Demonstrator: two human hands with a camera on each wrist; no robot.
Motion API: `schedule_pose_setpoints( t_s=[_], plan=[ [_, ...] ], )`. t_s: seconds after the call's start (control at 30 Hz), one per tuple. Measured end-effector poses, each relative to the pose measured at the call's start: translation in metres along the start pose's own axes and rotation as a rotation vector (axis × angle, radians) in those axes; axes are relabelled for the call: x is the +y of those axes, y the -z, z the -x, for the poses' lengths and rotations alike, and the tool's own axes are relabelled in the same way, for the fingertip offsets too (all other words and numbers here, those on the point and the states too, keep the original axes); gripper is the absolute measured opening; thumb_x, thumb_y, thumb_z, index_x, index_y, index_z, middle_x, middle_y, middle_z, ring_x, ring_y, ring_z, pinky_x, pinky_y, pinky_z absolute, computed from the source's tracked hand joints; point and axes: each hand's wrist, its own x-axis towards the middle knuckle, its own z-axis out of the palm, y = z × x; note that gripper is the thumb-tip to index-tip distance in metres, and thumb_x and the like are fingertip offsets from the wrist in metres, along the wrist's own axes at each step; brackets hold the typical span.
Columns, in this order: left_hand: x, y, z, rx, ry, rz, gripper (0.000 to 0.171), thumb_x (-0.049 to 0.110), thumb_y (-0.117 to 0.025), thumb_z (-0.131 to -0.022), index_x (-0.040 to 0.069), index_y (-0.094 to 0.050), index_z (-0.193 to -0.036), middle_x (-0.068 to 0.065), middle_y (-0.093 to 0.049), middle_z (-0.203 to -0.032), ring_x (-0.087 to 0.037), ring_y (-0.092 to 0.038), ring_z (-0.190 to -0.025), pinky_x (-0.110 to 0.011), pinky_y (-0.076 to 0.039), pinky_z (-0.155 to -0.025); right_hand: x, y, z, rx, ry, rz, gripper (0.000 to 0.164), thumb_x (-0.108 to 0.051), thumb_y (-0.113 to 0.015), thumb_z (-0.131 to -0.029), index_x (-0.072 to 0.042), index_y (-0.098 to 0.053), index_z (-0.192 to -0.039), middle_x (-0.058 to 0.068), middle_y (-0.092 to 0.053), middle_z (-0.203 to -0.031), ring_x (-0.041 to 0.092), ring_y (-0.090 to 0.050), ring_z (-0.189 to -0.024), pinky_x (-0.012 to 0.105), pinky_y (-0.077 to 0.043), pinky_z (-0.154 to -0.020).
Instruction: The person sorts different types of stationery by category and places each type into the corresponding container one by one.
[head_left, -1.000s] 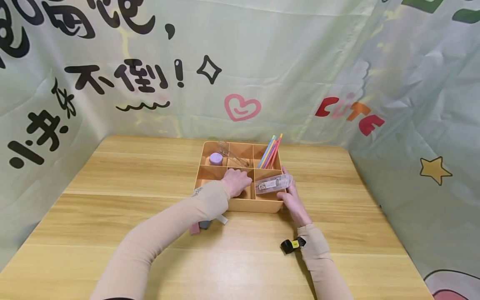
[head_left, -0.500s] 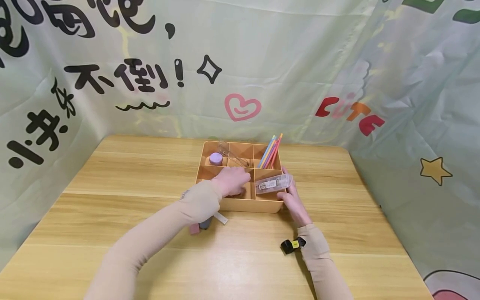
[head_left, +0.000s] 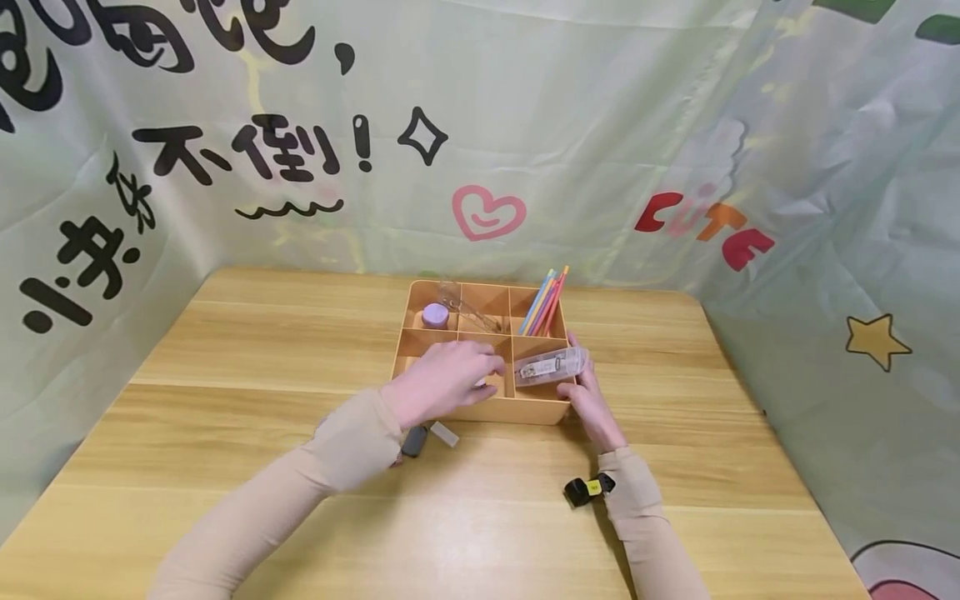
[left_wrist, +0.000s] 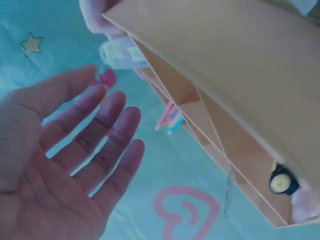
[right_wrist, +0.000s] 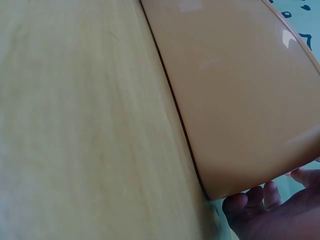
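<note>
My left hand [head_left: 446,379] is over the middle front compartment of an orange storage box [head_left: 517,411]. In the left wrist view its fingers are spread and nearly straight, with nothing in the palm. My right hand [head_left: 592,408] grips the right side of the box, thumb at the front rim and other fingers along the outer wall. The right wrist view shows several fingertips [right_wrist: 237,201] against the box's end. Beside that hand, a clear plastic case [head_left: 551,367] lies slanted in the right front compartment. A small white thing near my left fingertips is too small to identify.
Colored sticks [head_left: 543,304] stand in the back right compartment. A purple-lidded jar [head_left: 435,316] and clear glasses [head_left: 476,312] sit at the back. Before the box lie a dark grey block [head_left: 414,442] and a white block [head_left: 445,434]. A black yellow-labelled object [head_left: 588,490] is by my right sleeve.
My left hand has risen out of the middle front compartment and drawn back leftward, its curled fingers now straightened. The right hand, the box and the clear case have stayed in place.
</note>
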Motion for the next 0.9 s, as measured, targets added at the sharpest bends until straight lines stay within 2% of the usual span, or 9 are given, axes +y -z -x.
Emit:
schedule_pose_setpoints(
  t_s=[0.13, 0.27, 0.37, 0.5, 0.63, 0.77, 0.9],
  plan=[
    [0.007, -0.002, 0.016, 0.010, 0.008, -0.015, 0.020, 0.023, -0.074, -0.092, 0.016, -0.073, -0.110, 0.001, -0.073, -0.104, -0.015, -0.071, -0.089, -0.033, -0.060, -0.073, 0.001, 0.000, 0.000, 0.003, -0.006, -0.016, 0.103, 0.017, -0.043, -0.075, -0.022, -0.008, -0.164, 0.018, -0.007, -0.163, 0.030, -0.012, -0.147, 0.048, -0.012, -0.121],
    [0.003, 0.005, 0.033, 0.100, 0.065, 0.054, 0.020, 0.019, -0.073, -0.092, 0.013, -0.073, -0.111, -0.001, -0.075, -0.106, -0.016, -0.071, -0.090, -0.032, -0.059, -0.075, 0.001, -0.001, 0.000, -0.006, -0.019, -0.027, 0.102, 0.017, -0.042, -0.077, -0.024, -0.007, -0.164, 0.016, -0.007, -0.165, 0.030, -0.015, -0.147, 0.044, -0.017, -0.118],
    [-0.011, 0.014, 0.051, 0.175, 0.140, 0.121, 0.019, 0.012, -0.072, -0.091, 0.009, -0.073, -0.109, -0.005, -0.075, -0.103, -0.020, -0.071, -0.090, -0.035, -0.058, -0.076, 0.001, -0.001, -0.001, -0.010, -0.017, -0.027, 0.101, 0.017, -0.042, -0.078, -0.024, -0.007, -0.164, 0.014, -0.009, -0.165, 0.030, -0.016, -0.146, 0.044, -0.018, -0.117],
    [-0.039, 0.025, 0.080, 0.192, 0.303, 0.225, 0.025, 0.002, -0.068, -0.089, 0.002, -0.070, -0.114, -0.013, -0.075, -0.106, -0.028, -0.071, -0.095, -0.043, -0.058, -0.082, 0.002, 0.000, -0.001, -0.010, -0.012, -0.016, 0.101, 0.017, -0.042, -0.078, -0.024, -0.007, -0.164, 0.015, -0.008, -0.166, 0.030, -0.014, -0.148, 0.048, -0.015, -0.120],
    [-0.063, 0.027, 0.107, 0.123, 0.473, 0.273, 0.028, 0.002, -0.069, -0.087, 0.000, -0.069, -0.115, -0.016, -0.074, -0.105, -0.031, -0.069, -0.095, -0.047, -0.057, -0.081, 0.001, 0.000, -0.001, -0.016, -0.010, -0.015, 0.101, 0.017, -0.042, -0.078, -0.023, -0.005, -0.164, 0.017, -0.007, -0.166, 0.032, -0.015, -0.148, 0.047, -0.016, -0.118],
    [-0.076, 0.017, 0.122, -0.016, 0.527, 0.310, 0.028, 0.008, -0.076, -0.082, 0.000, -0.070, -0.108, -0.013, -0.073, -0.098, -0.024, -0.066, -0.088, -0.041, -0.055, -0.077, 0.001, 0.000, -0.001, -0.019, -0.022, -0.020, 0.102, 0.016, -0.042, -0.079, -0.026, -0.005, -0.164, 0.016, -0.006, -0.167, 0.031, -0.015, -0.149, 0.045, -0.017, -0.118],
    [-0.080, 0.001, 0.125, -0.145, 0.581, 0.402, 0.031, 0.008, -0.078, -0.079, -0.001, -0.068, -0.107, -0.012, -0.070, -0.096, -0.022, -0.064, -0.086, -0.041, -0.054, -0.078, 0.000, 0.000, 0.000, -0.022, -0.031, -0.024, 0.102, 0.016, -0.042, -0.079, -0.027, -0.004, -0.164, 0.015, -0.006, -0.168, 0.031, -0.014, -0.149, 0.046, -0.019, -0.118]
  ],
)
